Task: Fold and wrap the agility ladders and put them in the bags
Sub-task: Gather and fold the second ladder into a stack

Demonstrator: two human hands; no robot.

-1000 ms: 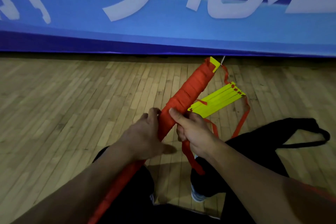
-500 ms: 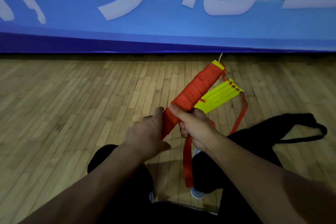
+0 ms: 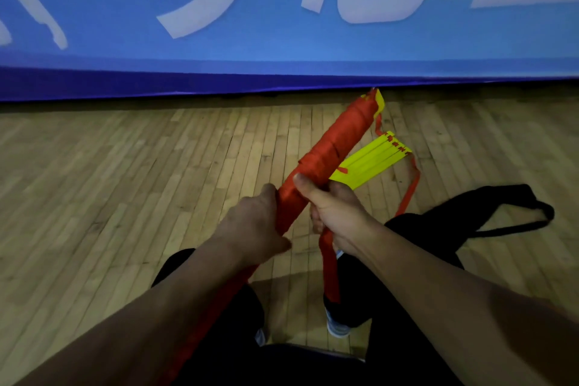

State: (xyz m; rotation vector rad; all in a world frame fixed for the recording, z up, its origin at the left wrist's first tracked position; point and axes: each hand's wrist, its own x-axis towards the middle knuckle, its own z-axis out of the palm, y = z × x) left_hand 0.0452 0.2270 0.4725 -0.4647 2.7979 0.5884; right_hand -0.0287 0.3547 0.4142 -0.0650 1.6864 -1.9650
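Sports hall, wooden strip floor [image 3: 125, 182], blue lettered banner [image 3: 282, 34]

- One wrapped ladder bundle [image 3: 332, 147], centre of the frame.
- One stack of loose yellow rungs [image 3: 372, 160], right of it.
- One black bag [image 3: 488, 207], lower right.
- Two hands: left hand [image 3: 253, 226], right hand [image 3: 335, 213].
- One blue banner [image 3: 282, 41], top.

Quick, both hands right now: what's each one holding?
Left hand: closed around the red-wrapped ladder bundle.
Right hand: closed on the same bundle, thumb pressed on the wrap; the loose red strap hangs from under it.
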